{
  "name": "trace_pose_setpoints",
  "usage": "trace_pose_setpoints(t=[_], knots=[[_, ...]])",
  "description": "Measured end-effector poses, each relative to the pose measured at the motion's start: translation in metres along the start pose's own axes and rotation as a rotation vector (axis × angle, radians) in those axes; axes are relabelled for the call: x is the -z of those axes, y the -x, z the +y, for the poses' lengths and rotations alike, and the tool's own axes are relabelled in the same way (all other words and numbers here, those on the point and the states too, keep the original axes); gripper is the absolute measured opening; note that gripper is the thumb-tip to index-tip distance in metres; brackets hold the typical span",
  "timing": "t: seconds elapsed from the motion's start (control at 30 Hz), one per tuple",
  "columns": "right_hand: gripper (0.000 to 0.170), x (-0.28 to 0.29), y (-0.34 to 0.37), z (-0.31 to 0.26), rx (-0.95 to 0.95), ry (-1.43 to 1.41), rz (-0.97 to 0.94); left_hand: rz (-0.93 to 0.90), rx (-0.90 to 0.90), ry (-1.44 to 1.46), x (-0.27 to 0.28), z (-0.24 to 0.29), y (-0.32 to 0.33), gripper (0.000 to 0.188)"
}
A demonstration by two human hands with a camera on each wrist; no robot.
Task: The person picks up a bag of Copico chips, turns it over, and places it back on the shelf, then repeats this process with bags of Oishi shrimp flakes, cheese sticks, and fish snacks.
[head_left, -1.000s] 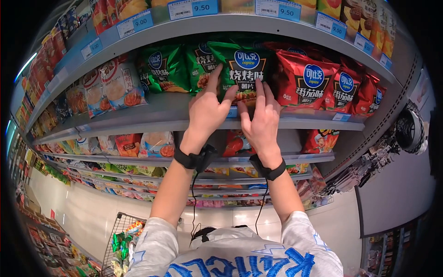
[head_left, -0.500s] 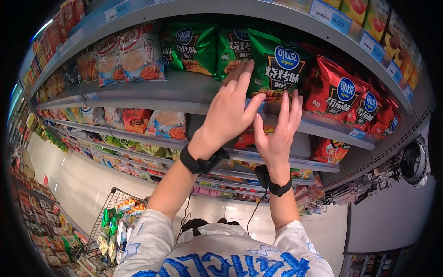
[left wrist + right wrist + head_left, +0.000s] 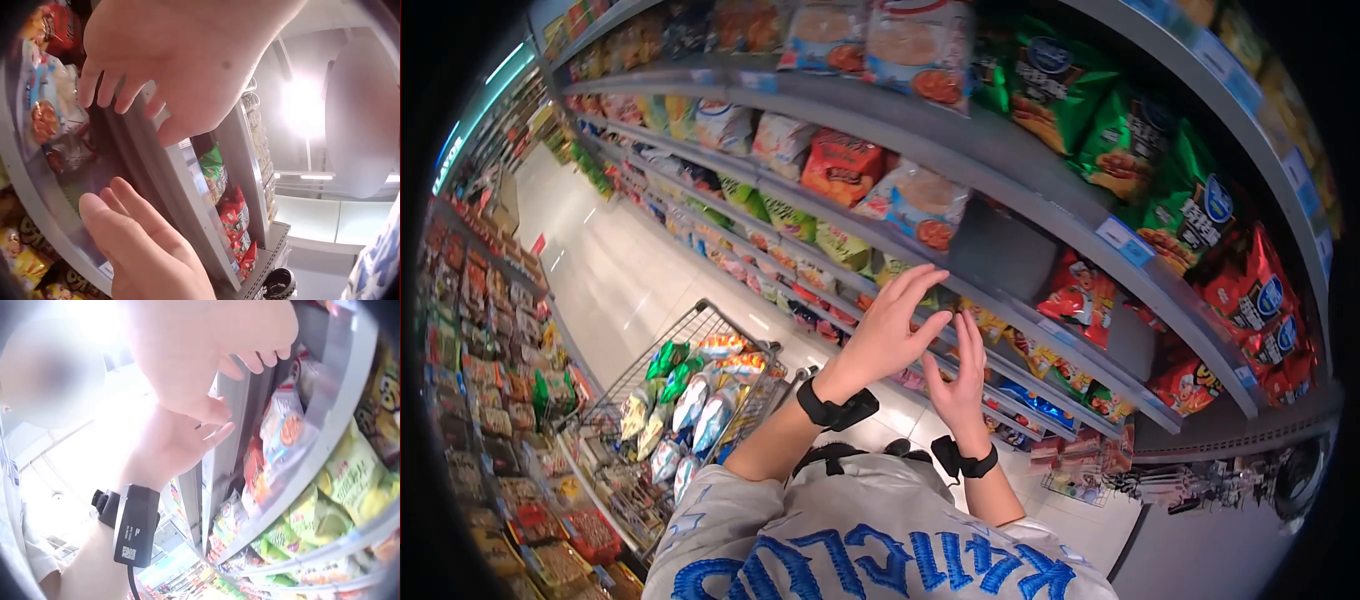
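Note:
Both hands are held up in front of the lower shelves, holding nothing. In the head view the left hand (image 3: 882,335) has its fingers extended up and to the right, its thumb near the right hand (image 3: 960,390), whose fingers point upward. The left wrist view shows the left hand (image 3: 165,59) above and the right hand (image 3: 147,250) below, a gap between them. In the right wrist view the right hand (image 3: 219,350) hangs over the left hand (image 3: 172,444). Green chip bags (image 3: 1190,205) stand on the shelf beyond, apart from the hands.
A wire cart (image 3: 615,400) with several colourful bags (image 3: 688,400) stands at lower left. Red chip bags (image 3: 1260,295) are at the shelf's right end. Shelf edges (image 3: 1040,205) run diagonally close past the hands. Another stocked rack (image 3: 470,380) lines the far left, beyond the floor (image 3: 580,290).
The hands have come away from the green bag at the shelf front and moved down. The head view has swung left, so the shelves tilt and the cart shows more fully.

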State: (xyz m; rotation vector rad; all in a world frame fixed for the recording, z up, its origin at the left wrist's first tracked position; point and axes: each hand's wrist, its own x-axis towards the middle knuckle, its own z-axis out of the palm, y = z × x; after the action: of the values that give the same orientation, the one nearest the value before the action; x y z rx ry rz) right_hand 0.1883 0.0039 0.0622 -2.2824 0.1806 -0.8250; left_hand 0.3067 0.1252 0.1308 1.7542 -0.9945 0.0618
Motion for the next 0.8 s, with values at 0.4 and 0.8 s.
trace_pose_setpoints(t=[0.4, 0.8], knots=[[0.066, -0.204, 0.065, -0.101, -0.133, -0.258, -0.558, 0.098, 0.349, -0.055, 0.194, -0.1, 0.215, 0.038], [0.065, -0.344, 0.087, -0.18, 0.151, -0.214, -0.943, 0.637, 0.792, -0.007, 0.282, -0.159, 0.406, 0.041]])
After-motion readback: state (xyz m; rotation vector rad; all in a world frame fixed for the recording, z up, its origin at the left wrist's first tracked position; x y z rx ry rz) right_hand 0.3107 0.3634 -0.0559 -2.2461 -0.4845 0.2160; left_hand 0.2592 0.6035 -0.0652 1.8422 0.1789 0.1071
